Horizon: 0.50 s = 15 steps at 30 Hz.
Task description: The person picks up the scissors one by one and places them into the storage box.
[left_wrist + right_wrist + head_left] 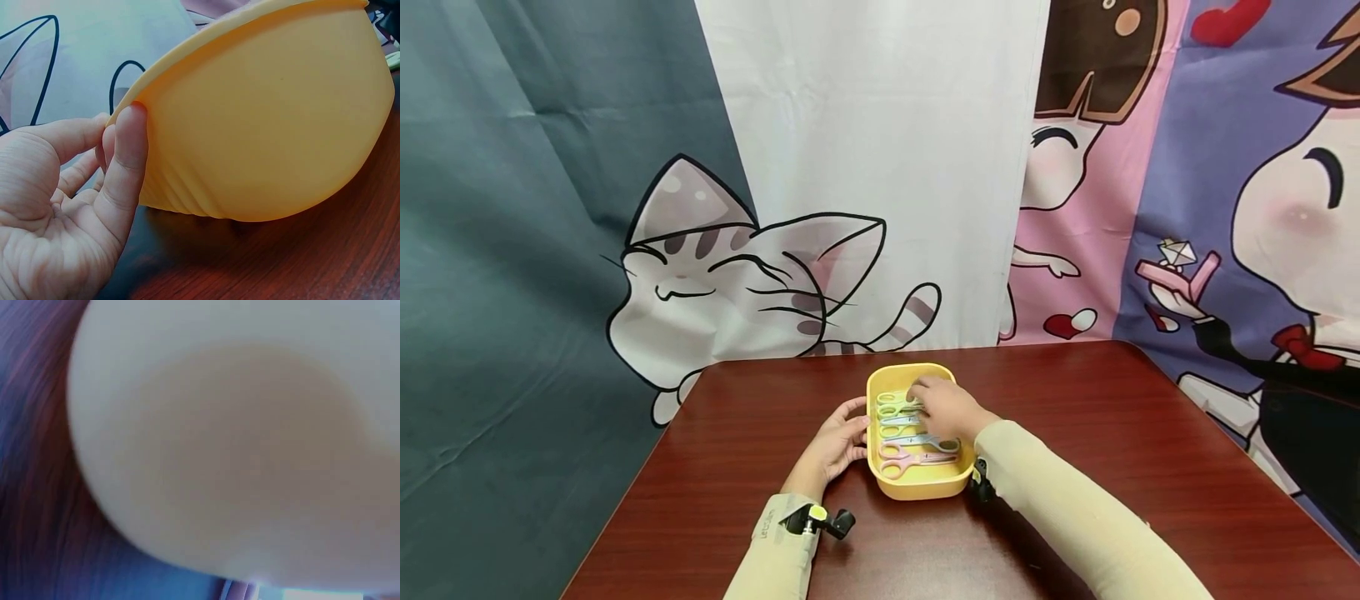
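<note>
A yellow plastic tray (917, 492) stands on the table with several pairs of small scissors lying across it. Pink scissors (895, 458) lie nearest, then blue-bladed scissors (906, 441), with green-handled ones (889, 398) toward the far end. My left hand (838, 437) is at the tray's left side; in the left wrist view the thumb (128, 140) lies against the outer wall, just below the rim. Bent at the knuckles, my right hand (946, 410) reaches inside, fingertips over the far green scissors. I cannot tell whether it pinches any. The right wrist view shows mostly blurred sleeve (250, 456).
The dark red-brown wooden table (760, 400) extends around the tray. A cartoon-printed cloth (887, 125) hangs behind its far edge. Camera mounts sit on both wrists, the left mount (831, 521) close above the table.
</note>
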Motion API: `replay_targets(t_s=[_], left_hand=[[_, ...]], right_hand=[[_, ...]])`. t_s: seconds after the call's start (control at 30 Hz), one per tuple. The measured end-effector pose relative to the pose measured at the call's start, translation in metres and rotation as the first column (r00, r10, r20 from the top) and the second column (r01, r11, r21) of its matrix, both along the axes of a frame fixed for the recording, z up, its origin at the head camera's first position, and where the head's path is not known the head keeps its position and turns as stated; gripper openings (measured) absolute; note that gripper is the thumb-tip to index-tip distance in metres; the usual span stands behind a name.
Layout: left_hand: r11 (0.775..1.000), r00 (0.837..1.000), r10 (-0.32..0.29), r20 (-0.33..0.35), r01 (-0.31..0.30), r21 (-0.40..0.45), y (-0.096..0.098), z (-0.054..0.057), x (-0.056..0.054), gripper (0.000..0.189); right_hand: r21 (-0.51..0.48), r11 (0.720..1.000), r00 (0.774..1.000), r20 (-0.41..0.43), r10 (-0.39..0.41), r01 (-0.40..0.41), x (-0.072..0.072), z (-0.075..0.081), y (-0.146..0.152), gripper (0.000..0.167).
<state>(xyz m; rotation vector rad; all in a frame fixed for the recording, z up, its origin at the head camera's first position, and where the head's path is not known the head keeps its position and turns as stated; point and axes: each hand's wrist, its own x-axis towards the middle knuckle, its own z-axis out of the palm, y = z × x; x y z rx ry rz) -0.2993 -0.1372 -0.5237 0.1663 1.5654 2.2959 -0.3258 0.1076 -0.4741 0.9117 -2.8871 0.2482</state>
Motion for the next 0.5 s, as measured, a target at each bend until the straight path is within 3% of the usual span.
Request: replay_targets(t_s=[0.17,0.37,0.5], left_hand=[[1.0,1.0,-0.011,-0.003,0.011,-0.018,0.0,0.001,0.001,0.051],[1.0,1.0,-0.012,-0.001,0.012,-0.017,0.0,0.002,0.001,0.052],[1.0,1.0,-0.013,0.0,0.013,-0.017,0.0,0.002,0.0,0.053]], right_hand=[[-0.226,0.974,0.999,0.052,-0.009,0.02,-0.001,0.003,0.016,0.023],[-0.382,0.924,0.999,0.035,-0.016,0.028,-0.004,0.005,0.04,0.021],[-0.504,0.863,0.999,0.012,-0.036,0.037,-0.003,0.001,0.058,0.022]])
